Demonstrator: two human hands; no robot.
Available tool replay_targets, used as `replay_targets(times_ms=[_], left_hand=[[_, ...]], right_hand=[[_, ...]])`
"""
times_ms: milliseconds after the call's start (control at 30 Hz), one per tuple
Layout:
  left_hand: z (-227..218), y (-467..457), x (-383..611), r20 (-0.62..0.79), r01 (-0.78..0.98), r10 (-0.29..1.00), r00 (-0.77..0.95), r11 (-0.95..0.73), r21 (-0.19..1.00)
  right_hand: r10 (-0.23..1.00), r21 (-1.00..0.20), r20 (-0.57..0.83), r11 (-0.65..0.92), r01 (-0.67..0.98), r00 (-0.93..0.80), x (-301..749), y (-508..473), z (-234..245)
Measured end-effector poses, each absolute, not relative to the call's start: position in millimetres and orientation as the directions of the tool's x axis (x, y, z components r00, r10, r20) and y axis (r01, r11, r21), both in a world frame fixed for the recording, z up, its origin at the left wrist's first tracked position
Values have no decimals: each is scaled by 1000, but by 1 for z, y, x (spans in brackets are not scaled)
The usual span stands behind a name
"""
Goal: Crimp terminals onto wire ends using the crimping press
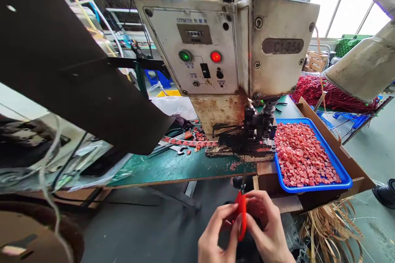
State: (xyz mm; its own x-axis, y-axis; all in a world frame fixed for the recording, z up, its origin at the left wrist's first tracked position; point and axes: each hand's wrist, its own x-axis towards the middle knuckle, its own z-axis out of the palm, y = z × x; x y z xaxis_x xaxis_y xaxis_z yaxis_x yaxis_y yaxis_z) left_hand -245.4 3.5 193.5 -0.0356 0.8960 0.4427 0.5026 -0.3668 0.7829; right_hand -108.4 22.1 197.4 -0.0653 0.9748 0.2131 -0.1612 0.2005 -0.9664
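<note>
A pair of red-handled scissors is held in front of me, below the table edge, with its dark blades pointing up and away. My left hand is closed, its fingertips pinching the handle from the left. On the other side my right hand is closed round the handle too, with some of its fingers hidden. Beyond the hands stands a beige press machine with a counter, a green lamp and a lit red lamp. Its black tooling sits low over the table.
Right of the machine, a blue tray full of small reddish pieces rests on a cardboard box. A wrench and red scraps lie on the green table. A dark curved panel hangs at left; tan strips spill lower right.
</note>
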Motion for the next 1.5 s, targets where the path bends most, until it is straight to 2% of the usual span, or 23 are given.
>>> replay_targets(times_ms=[100,167,267,300,367,467,533,633,733,933,1300,1500], left_hand=[[206,23,-214,498,511,866,-33,-414,753],[213,32,-202,486,496,874,-12,-417,762],[218,41,-193,427,425,903,38,-402,811],[219,42,-193,402,398,915,49,-386,832],[218,43,-196,351,352,934,60,-349,868],[213,43,-202,314,306,947,69,-319,897],[209,41,-205,316,288,944,92,-329,899],[202,38,-207,314,271,938,147,-343,899],[197,36,-208,302,252,935,184,-342,905],[193,36,-216,308,247,933,187,-348,905],[195,35,-217,309,241,933,184,-348,906],[193,36,-218,326,243,924,200,-369,897]], right_hand=[[995,-958,104,101,-267,4,-90,32,202],[998,-944,52,43,-326,-19,-74,40,205],[996,-963,49,28,-269,-69,-49,54,214],[996,-981,68,55,-183,-64,-41,60,218],[988,-985,147,150,91,-38,-26,72,229],[959,-807,275,271,525,-74,-11,93,249],[937,-661,321,328,675,-140,-7,106,261],[914,-506,330,383,773,-238,-7,119,275],[907,-422,297,404,812,-297,-9,122,285],[894,-374,305,429,822,-328,-11,117,295],[935,-392,165,354,849,-314,-16,121,302],[940,-420,29,319,849,-339,-15,133,320]])
